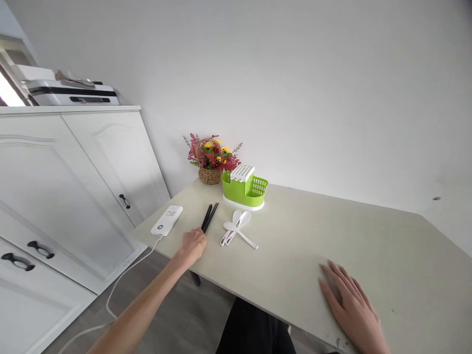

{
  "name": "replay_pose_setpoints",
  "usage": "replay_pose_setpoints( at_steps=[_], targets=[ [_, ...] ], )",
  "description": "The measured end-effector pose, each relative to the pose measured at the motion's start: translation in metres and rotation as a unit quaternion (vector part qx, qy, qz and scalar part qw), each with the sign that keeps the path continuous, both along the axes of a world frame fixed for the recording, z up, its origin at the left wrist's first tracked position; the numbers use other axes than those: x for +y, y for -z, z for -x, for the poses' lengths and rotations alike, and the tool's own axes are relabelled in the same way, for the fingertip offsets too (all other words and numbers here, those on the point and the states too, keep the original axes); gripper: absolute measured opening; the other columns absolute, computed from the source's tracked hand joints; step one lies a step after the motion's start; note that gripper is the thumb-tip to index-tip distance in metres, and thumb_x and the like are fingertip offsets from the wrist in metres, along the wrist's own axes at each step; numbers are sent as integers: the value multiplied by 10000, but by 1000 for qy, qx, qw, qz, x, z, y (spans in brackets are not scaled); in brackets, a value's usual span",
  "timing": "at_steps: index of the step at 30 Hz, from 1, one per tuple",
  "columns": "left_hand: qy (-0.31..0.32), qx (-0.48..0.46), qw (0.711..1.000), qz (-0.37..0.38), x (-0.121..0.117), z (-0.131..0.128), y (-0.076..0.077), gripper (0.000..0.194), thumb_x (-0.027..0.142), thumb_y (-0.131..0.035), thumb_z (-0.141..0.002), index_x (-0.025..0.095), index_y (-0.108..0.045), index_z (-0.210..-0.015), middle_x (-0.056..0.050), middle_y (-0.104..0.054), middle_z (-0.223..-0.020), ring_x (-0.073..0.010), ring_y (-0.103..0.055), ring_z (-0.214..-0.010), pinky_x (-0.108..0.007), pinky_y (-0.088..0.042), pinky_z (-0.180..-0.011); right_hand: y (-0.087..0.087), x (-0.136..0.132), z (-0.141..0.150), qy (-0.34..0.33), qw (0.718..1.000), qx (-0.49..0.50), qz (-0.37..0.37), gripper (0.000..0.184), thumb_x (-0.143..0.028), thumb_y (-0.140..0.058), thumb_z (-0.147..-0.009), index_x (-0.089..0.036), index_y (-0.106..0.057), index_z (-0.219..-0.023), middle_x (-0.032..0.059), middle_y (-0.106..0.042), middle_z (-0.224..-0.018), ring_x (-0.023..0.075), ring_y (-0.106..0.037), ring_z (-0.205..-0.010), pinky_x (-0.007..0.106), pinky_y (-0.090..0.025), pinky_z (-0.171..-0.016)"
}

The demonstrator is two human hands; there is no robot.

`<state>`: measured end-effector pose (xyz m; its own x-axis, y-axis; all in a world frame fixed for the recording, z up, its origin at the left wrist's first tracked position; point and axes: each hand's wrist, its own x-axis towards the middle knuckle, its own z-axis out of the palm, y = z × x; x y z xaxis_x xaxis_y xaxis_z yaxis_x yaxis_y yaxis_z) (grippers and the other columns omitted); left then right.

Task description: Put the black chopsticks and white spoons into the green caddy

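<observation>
My left hand (194, 242) is closed round the near ends of several black chopsticks (210, 216), whose far ends fan out slightly over the table. To their right lie three white spoons (239, 228), one crossing over the other two. Behind the spoons stands a green utensil caddy (238, 191) with a white slotted top and a white base. Its basket section on the right shows nothing inside. My right hand (349, 305) rests flat on the table at the right, fingers stretched out, holding nothing.
A white power bank (167, 220) with a cable lies at the table's left edge. Against the wall stands a wicker basket (210, 176) of artificial flowers. White cabinets (73, 187) line the left side, with a white case (73, 93) on top.
</observation>
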<state>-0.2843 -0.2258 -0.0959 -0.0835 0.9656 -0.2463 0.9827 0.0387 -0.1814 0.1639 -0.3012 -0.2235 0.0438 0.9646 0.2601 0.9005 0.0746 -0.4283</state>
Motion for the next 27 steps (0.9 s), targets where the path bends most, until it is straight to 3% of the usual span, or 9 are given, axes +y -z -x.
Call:
replay_pose_setpoints(
  at_steps=[7, 13, 17, 20, 22, 24, 27],
  targets=[
    [-19, 13, 999, -26, -10, 2, 1, 385, 18, -375, -934, -15, -625, -1225, -308, -647, -1151, -336, -687, -1092, -414, -528, -873, 0, 0, 0, -7, 1000, 5, -1, 652, -635, -328, -1018, -296, -496, -1549, -16, -382, -1662, 275, -310, -1555, 538, -292, -1267],
    [-64, -30, 995, -76, -23, -4, -2, 420, 260, -218, -1084, 30, -528, -1250, -247, -693, -1110, -315, -727, -1011, -399, -542, -796, -3, 1, 1, -7, 1000, 30, 8, 655, -654, -347, -1005, -305, -516, -1534, -10, -394, -1657, 293, -316, -1551, 550, -283, -1266],
    [-41, -144, 983, -107, -41, -46, 1, 376, 280, -199, -1096, 87, -511, -1180, -182, -717, -995, -262, -745, -846, -326, -519, -659, -10, 3, 6, 11, 998, 65, 6, 681, -670, -376, -982, -264, -541, -1503, 37, -440, -1634, 329, -361, -1525, 564, -307, -1245],
    [13, -263, 962, -65, -56, -98, 6, 363, 284, -180, -1100, 121, -489, -1200, -133, -710, -889, -208, -706, -639, -293, -468, -534, -27, 3, 23, 41, 984, 170, 19, 679, -692, -430, -953, -246, -573, -1445, 90, -519, -1571, 371, -476, -1438, 549, -458, -1125],
    [73, -287, 953, -64, -66, -134, 10, 324, 308, -221, -1098, 154, -505, -1127, -116, -695, -839, -220, -702, -634, -314, -474, -568, -42, 3, 42, 21, 956, 290, 44, 605, -682, -478, -952, -284, -605, -1390, 75, -581, -1512, 346, -526, -1396, 485, -501, -1081],
    [143, -299, 941, -66, -73, -163, 15, 281, 300, -254, -1092, 167, -501, -1072, -109, -676, -809, -254, -713, -677, -336, -475, -591, -58, 7, 63, -44, 906, 416, 71, 555, -650, -501, -975, -308, -595, -1402, 57, -599, -1493, 297, -553, -1375, 442, -463, -1128],
    [214, -307, 924, -79, -78, -189, 23, 204, 255, -304, -1072, 177, -488, -1030, -106, -657, -813, -278, -711, -718, -353, -473, -605, -78, 18, 90, -105, 792, 592, 104, 595, -665, -519, -971, -281, -569, -1423, 91, -692, -1334, 287, -672, -1187, 448, -543, -1014]
  ],
)
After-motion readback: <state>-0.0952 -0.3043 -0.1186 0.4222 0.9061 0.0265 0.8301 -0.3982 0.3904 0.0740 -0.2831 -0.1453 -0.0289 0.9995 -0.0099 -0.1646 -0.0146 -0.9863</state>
